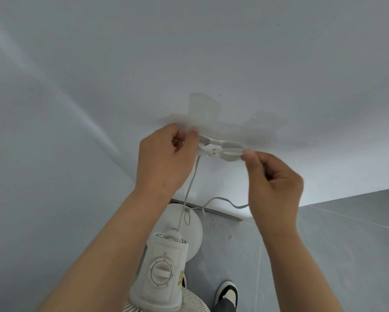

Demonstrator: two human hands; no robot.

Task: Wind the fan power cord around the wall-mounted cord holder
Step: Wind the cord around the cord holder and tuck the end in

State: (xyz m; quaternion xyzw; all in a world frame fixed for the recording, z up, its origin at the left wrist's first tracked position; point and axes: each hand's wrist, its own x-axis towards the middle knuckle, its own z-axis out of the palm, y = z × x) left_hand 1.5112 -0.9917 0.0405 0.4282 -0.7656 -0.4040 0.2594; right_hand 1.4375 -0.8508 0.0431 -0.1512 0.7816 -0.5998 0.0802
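Left hand (164, 158) covering the left end of the cord holder (220, 150); grip on the cord (190, 188) there hidden. Right hand (276, 179) fingertips motion-blurred, pinch unclear. Cord's far run lost behind the right wrist. Fan (159, 273) grille cut off by the bottom edge. Shoe (226, 293) partly cropped. Fan's label too small to read.

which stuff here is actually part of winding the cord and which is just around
Part of the job:
- cord holder on the wall, stuck under clear tape
- power cord running down to the fan
- fan
- left hand and right hand, both at the holder's ends

Just around:
- shoe on the floor
- metal floor strip
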